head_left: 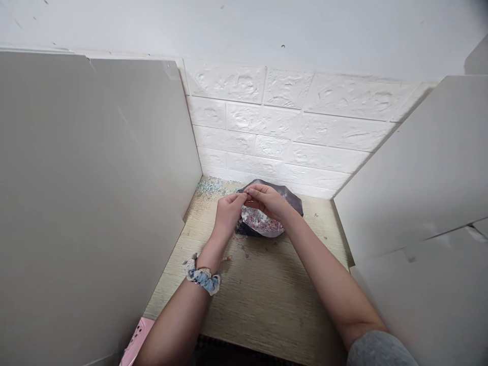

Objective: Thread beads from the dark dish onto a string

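Note:
My left hand and my right hand meet fingertip to fingertip, both pinched closed. Whatever lies between the fingers is too small to make out. Right below them a dark, shiny bag lies with its mouth spread wide. Inside it is a heap of small pink and clear beads. A blue and white scrunchie circles my left wrist. Close to that wrist, a few small orange beads rest on the table.
Many tiny teal beads are scattered at the table's back left corner. Grey panels rise on the left and right, with a white brick-pattern wall behind. A pink perforated object shows at the lower left. Loose beads dot the wooden table.

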The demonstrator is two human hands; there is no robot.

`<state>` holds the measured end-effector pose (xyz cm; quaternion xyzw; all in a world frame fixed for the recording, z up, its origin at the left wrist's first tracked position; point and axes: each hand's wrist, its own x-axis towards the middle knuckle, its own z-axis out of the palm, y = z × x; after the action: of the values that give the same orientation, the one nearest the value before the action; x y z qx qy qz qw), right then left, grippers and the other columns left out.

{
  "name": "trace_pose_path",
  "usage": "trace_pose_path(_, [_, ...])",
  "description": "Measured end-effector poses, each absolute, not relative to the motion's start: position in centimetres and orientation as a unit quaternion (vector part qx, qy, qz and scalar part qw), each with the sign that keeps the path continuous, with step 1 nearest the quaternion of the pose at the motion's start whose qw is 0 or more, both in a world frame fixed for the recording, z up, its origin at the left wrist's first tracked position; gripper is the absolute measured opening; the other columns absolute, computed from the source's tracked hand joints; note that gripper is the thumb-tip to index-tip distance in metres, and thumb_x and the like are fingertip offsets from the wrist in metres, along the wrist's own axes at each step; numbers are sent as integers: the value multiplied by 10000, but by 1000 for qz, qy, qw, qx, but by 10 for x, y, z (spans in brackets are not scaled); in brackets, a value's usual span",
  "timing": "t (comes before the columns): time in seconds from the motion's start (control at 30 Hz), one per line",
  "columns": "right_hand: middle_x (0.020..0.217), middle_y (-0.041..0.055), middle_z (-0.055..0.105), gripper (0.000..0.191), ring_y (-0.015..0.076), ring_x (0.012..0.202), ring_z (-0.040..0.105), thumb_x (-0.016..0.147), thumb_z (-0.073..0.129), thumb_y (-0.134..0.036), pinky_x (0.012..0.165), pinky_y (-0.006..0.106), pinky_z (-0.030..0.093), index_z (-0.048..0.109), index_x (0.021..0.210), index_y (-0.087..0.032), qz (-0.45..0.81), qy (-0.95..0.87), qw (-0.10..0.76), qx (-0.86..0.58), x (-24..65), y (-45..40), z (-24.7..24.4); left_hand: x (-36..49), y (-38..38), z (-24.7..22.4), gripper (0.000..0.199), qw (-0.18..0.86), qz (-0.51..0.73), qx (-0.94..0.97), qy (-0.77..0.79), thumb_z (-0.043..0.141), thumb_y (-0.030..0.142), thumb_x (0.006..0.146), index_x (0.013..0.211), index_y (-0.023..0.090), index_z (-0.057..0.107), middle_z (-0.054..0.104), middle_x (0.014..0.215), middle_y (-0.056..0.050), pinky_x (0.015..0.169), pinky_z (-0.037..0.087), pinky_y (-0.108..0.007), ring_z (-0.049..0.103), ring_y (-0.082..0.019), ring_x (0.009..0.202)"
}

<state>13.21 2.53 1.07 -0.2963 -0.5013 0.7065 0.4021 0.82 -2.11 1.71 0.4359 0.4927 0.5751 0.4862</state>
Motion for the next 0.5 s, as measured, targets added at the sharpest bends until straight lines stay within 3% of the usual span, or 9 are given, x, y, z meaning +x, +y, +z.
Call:
trace_pose_path(0.3, [782,34,631,247,118,757,580,687,702,-390,759,275,478,648,759,-160,639,-588,375,-325,141,30,12,7,-19,11,280,498,562,447,486,574,376,662,508,159,484,277,413,76,404,159,-213,211,-44,395])
trace_pose_path(0.5, [671,6,585,170,114,657,518,718,618,-320,649,266,415,611,659,-161,519,-679,381,-352,144,26,25,8,-20,12,312,535,538,447,475,589,411,667,523,148,503,420,458,43,388,166,-212,301,-39,369])
